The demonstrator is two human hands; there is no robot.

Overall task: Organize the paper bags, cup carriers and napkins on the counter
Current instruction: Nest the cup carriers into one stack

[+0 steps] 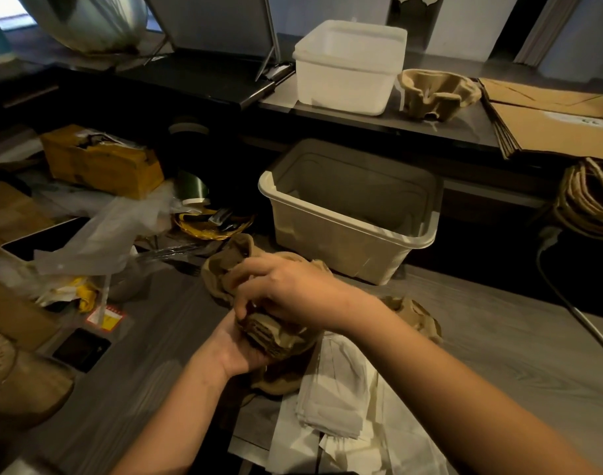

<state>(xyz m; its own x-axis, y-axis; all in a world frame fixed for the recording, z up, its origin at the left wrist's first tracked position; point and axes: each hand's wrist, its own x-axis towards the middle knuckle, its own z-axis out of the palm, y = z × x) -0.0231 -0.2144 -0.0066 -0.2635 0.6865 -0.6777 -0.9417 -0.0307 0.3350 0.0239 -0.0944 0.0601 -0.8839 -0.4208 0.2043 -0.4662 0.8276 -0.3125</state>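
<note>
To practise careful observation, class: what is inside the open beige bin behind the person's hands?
The open beige bin shows only bare inner walls in its upper part. Its near wall hides the bottom, so whether anything lies there cannot be told.

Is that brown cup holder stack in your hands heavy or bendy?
Probably light: the cup carrier stack looks like moulded pulp. Likely fairly stiff, holding its shape between left hand and right hand. Edges might crush if squeezed.
</note>
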